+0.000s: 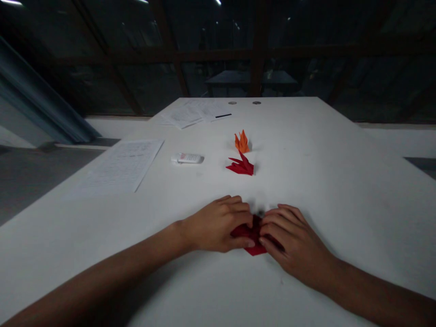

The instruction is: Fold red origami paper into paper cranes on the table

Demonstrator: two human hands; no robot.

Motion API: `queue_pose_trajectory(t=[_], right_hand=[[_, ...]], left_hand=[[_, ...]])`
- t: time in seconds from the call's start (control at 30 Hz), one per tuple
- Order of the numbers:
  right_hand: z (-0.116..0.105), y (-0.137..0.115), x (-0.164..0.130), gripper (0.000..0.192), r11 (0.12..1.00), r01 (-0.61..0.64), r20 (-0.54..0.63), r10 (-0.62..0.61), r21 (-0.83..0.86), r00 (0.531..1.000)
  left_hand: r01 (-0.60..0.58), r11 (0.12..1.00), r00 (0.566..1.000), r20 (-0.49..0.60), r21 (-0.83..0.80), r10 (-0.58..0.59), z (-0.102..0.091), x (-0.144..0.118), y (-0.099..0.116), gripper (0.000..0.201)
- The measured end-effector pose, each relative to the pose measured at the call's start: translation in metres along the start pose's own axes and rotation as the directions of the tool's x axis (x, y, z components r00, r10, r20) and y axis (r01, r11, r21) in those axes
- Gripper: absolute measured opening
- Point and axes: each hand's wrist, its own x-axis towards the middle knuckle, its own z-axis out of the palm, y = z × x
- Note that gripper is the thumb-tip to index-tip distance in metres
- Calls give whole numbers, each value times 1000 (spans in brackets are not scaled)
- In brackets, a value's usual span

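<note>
**Both hands pressing a fold into red paper on a white desk**

The left hand [218,225] and right hand [289,238] lie palm-down, fingers nearly flat and close together, fingertips meeting over a small, partly folded sheet of dark red paper [254,236]. The sheet rests on the smooth, matte white desk [340,181] directly beneath and between the hands; only its middle and near corner show. The step in hand appears to be flattening a crease. The next move would likely call for even fingertip pressure along the fold, since thin paper slips easily. Beyond the hands stand a finished red folded-paper figure with pointed flaps [241,166] and, farther off, an orange folded-paper figure with upright spikes [242,141]. Ahead and to the left lie a small white tube [187,158] and a printed white sheet [122,165].
</note>
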Motion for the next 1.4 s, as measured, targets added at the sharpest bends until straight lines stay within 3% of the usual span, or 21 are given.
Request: queue_pose_trajectory(t=[0.27, 0.37, 0.47, 0.6, 1.07, 1.17, 1.23, 1.4], right_hand=[[-3, -1, 0, 11, 1000, 27, 29, -27, 10, 999], [-4, 0, 0, 8, 1000, 11, 13, -11, 27, 1000], [-4, 3, 1, 3, 993, -107, -32, 109, 50, 994], [-3, 9, 4, 10, 963, -260, -37, 263, 70, 964], [-12, 10, 9, 8, 926, -297, 7, 304, 235, 953], [-12, 9, 11, 10, 906, -275, 33, 279, 322, 960], [-12, 7, 11, 13, 889, -270, 39, 275, 370, 961], [-12, 1, 5, 12, 936, -202, -18, 217, 289, 976]], left_hand=[[48, 997, 999, 17, -63, -47, 6, 1, -2, 24], [81, 995, 996, -43, -63, -84, 11, 0, -1, 44], [134, 989, 985, -100, -68, -140, 17, 1, 2, 59], [180, 981, 975, -118, -67, -187, 21, 3, 6, 44], [131, 990, 971, -195, -46, -137, 26, -1, 6, 28], [160, 983, 965, -196, -93, -175, 26, -2, 6, 37], [205, 971, 952, -207, -120, -227, 25, -2, 7, 52], [266, 950, 931, -210, -166, -297, 27, -2, 6, 73]])
